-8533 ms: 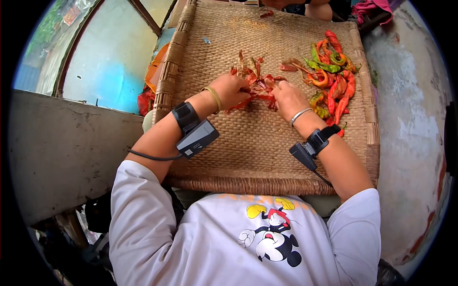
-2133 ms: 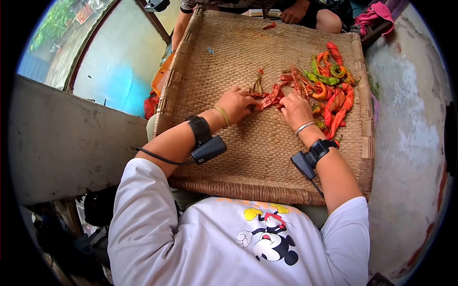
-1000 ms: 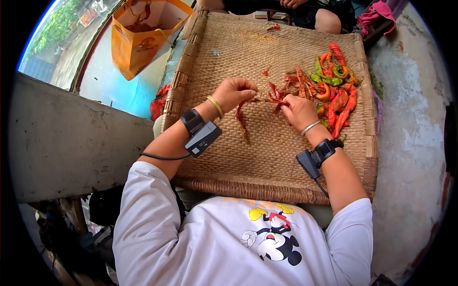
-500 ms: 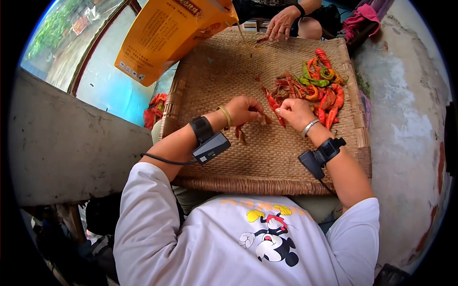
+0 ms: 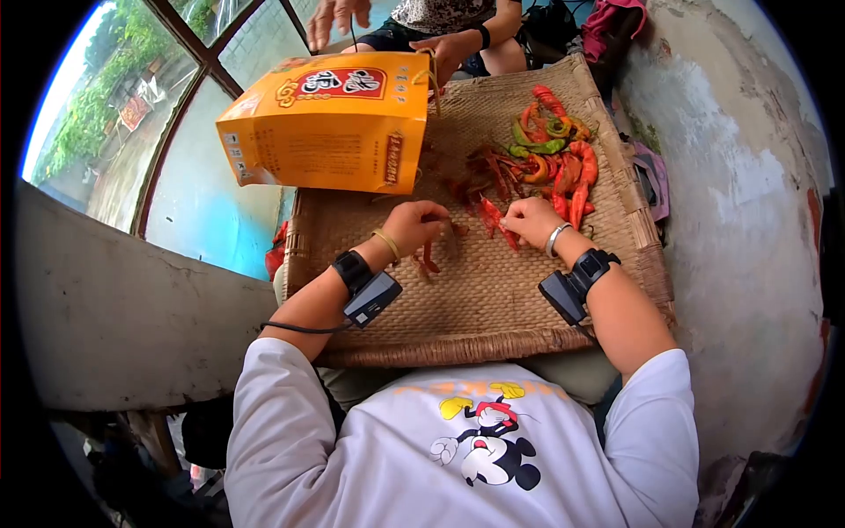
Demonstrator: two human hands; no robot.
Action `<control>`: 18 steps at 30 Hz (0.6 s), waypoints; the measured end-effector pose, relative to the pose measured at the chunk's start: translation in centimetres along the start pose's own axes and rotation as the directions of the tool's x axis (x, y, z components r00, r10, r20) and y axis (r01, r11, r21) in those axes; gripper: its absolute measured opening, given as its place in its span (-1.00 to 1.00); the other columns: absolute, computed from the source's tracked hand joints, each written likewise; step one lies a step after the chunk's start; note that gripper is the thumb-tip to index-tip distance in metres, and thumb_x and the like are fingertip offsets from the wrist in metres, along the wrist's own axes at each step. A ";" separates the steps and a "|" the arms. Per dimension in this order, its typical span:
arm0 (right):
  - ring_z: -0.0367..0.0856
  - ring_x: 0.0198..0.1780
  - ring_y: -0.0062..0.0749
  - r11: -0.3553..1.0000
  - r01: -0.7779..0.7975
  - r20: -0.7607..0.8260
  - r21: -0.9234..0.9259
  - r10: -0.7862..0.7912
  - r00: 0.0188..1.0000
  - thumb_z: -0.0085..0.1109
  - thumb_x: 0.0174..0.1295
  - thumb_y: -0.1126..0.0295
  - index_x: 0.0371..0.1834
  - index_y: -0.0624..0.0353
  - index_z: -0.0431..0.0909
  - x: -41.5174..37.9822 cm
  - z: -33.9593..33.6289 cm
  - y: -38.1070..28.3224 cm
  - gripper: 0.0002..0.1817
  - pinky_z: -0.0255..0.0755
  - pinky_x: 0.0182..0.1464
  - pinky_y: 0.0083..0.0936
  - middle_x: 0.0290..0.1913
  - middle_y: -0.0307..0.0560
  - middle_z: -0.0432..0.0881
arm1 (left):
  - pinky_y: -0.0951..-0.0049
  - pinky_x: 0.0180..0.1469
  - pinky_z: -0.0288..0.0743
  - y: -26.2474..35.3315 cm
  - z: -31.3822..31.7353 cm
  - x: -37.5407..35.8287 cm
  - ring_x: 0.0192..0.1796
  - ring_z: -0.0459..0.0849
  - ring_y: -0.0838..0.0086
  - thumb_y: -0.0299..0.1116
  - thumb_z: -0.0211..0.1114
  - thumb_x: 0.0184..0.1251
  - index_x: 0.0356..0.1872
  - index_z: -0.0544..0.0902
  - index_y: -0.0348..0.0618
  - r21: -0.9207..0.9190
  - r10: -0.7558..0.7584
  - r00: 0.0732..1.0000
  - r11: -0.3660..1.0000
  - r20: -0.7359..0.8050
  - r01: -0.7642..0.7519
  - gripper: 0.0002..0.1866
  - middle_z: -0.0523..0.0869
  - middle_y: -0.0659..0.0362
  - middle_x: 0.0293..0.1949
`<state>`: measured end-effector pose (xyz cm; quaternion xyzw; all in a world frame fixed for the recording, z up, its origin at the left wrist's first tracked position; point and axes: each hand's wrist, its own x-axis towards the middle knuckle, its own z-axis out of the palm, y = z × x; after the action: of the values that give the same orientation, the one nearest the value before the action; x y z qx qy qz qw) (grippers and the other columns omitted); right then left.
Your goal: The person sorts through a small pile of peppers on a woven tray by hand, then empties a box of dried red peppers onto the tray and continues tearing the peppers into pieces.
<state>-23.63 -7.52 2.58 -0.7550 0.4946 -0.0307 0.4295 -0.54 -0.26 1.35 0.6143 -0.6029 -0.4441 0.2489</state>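
Observation:
Over the woven tray (image 5: 493, 308), my left hand (image 5: 414, 227) is closed in a pinch. A small reddish-brown scrap (image 5: 459, 229) shows by its fingertips, too blurred to tell whether it is held. Below that hand lie some dark red chili pieces (image 5: 428, 260). My right hand (image 5: 533, 223), also pinched, grips the end of a red chili pepper (image 5: 495, 215) that rests along the weave. Just beyond its fingers spreads a pile of red and green chili peppers (image 5: 563, 167), some of them wrinkled.
A yellow-orange printed bag (image 5: 326, 123) covers the tray's far left corner. Across from me, a co-worker's hand (image 5: 451, 51) is at the bag's handle, and their other hand (image 5: 339, 18) is raised behind it. A rough wall (image 5: 731, 220) stands at the right, a window (image 5: 176, 97) at the left.
The bag has come lower and turned over the tray's far left. The co-worker's hand left the far edge for the bag. My view shifted; my hands stay close to the same chili pieces.

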 end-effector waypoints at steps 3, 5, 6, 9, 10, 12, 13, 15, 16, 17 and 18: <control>0.53 -0.38 -0.26 0.995 0.050 -0.017 -0.090 -0.052 0.998 0.08 0.07 0.30 -0.50 0.20 0.56 -0.1 -0.4 0.0 -0.81 0.41 -0.26 -0.40 -0.45 -0.10 0.59 | 0.59 -0.35 0.49 0.5 0.3 0.2 -0.40 0.57 0.60 -0.46 0.15 0.19 -0.12 0.51 -0.29 -0.003 -0.030 1.000 1.000 0.008 0.030 -0.76 0.61 0.19 -0.39; 0.54 -0.34 -0.26 0.991 0.057 -0.021 -0.121 -0.060 0.998 0.07 0.07 0.29 -0.46 0.18 0.57 -0.1 -0.8 0.3 -0.81 0.41 -0.23 -0.39 -0.41 -0.08 0.59 | 0.58 -0.34 0.49 1.0 0.6 0.2 -0.40 0.56 0.60 -0.44 0.17 0.18 -0.11 0.51 -0.28 -0.061 -0.048 0.999 0.997 0.024 0.049 -0.74 0.61 0.19 -0.36; 0.54 -0.31 -0.25 0.985 0.060 -0.014 -0.164 -0.063 0.998 0.07 0.08 0.28 -0.42 0.16 0.58 0.0 -0.9 0.3 -0.80 0.42 -0.20 -0.39 -0.36 -0.06 0.60 | 0.58 -0.35 0.49 0.5 0.8 0.3 -0.40 0.56 0.60 -0.46 0.17 0.17 -0.10 0.49 -0.29 -0.116 -0.037 0.999 0.993 0.018 0.039 -0.74 0.60 0.19 -0.35; 0.54 -0.23 -0.22 0.967 0.049 0.049 -0.251 -0.038 0.998 0.05 0.09 0.27 -0.34 0.14 0.58 0.5 -0.8 0.7 -0.79 0.41 -0.14 -0.37 -0.28 -0.03 0.59 | 0.57 -0.35 0.49 -0.6 1.0 0.2 -0.39 0.57 0.59 -0.49 0.15 0.17 -0.09 0.48 -0.30 -0.019 0.051 0.998 0.998 -0.019 -0.052 -0.73 0.61 0.19 -0.35; 0.54 -0.23 -0.22 0.968 0.048 0.055 -0.248 -0.035 0.998 0.05 0.09 0.27 -0.34 0.14 0.58 0.4 -0.7 0.7 -0.79 0.41 -0.14 -0.37 -0.28 -0.03 0.59 | 0.57 -0.35 0.49 -0.2 0.9 -0.2 -0.38 0.58 0.59 -0.50 0.15 0.16 -0.08 0.48 -0.31 -0.015 0.015 1.000 1.000 -0.011 -0.015 -0.73 0.60 0.19 -0.36; 0.53 -0.19 -0.20 0.935 0.044 0.085 -0.353 -0.015 0.996 0.04 0.10 0.28 -0.28 0.14 0.56 0.3 -0.8 0.3 -0.78 0.40 -0.10 -0.35 -0.22 -0.02 0.58 | 0.56 -0.35 0.49 -0.3 0.4 -0.2 -0.37 0.58 0.58 -0.52 0.15 0.16 -0.08 0.47 -0.32 -0.002 -0.016 1.000 1.000 0.000 0.016 -0.72 0.60 0.18 -0.36; 0.53 -0.19 -0.20 0.937 0.042 0.081 -0.347 -0.014 0.997 0.04 0.10 0.28 -0.28 0.14 0.56 0.3 -1.0 0.1 -0.78 0.40 -0.10 -0.35 -0.22 -0.02 0.58 | 0.56 -0.35 0.48 -0.9 0.2 0.1 -0.37 0.58 0.59 -0.51 0.15 0.15 -0.08 0.47 -0.32 0.057 0.067 0.997 0.996 -0.031 -0.065 -0.72 0.61 0.17 -0.36; 0.53 -0.17 -0.18 0.940 0.110 0.077 -0.323 -0.089 0.993 0.04 0.10 0.28 -0.27 0.15 0.56 0.0 -1.2 -0.3 -0.78 0.40 -0.09 -0.33 -0.22 -0.02 0.58 | 0.56 -0.35 0.48 -0.7 0.1 0.2 -0.37 0.58 0.59 -0.51 0.15 0.15 -0.08 0.47 -0.32 0.118 0.144 0.989 0.983 -0.047 -0.137 -0.71 0.61 0.15 -0.36; 0.53 -0.17 -0.18 0.942 0.104 0.079 -0.318 -0.083 0.993 0.04 0.10 0.28 -0.27 0.15 0.56 -0.2 -1.2 -0.4 -0.78 0.40 -0.09 -0.33 -0.22 -0.02 0.58 | 0.52 -0.35 0.48 0.1 0.0 -0.2 -0.38 0.59 0.54 -0.51 0.16 0.13 -0.08 0.47 -0.32 0.137 0.116 0.992 0.985 -0.041 -0.110 -0.70 0.62 0.12 -0.35; 0.53 -0.17 -0.18 0.939 0.132 0.073 -0.318 -0.115 0.991 0.05 0.10 0.28 -0.27 0.15 0.55 -0.4 -1.4 -0.7 -0.77 0.39 -0.08 -0.33 -0.22 -0.01 0.58 | 0.49 -0.34 0.48 0.6 0.0 -0.3 -0.38 0.60 0.48 -0.51 0.16 0.11 -0.08 0.47 -0.31 0.158 0.091 0.995 0.984 -0.037 -0.084 -0.69 0.62 0.09 -0.35; 0.52 -0.16 -0.18 0.934 0.161 0.066 -0.319 -0.148 0.987 0.05 0.09 0.27 -0.27 0.16 0.55 -0.6 -1.6 -1.0 -0.77 0.39 -0.08 -0.32 -0.22 0.00 0.58 | 0.49 -0.34 0.48 0.4 0.4 -0.3 -0.38 0.60 0.48 -0.51 0.16 0.11 -0.08 0.47 -0.31 0.159 0.090 0.995 0.984 -0.032 -0.084 -0.69 0.62 0.09 -0.35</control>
<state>-23.92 -7.93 4.48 -0.8521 0.4231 0.0325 0.3064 -1.03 0.08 1.57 0.6138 -0.6574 -0.3716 0.2303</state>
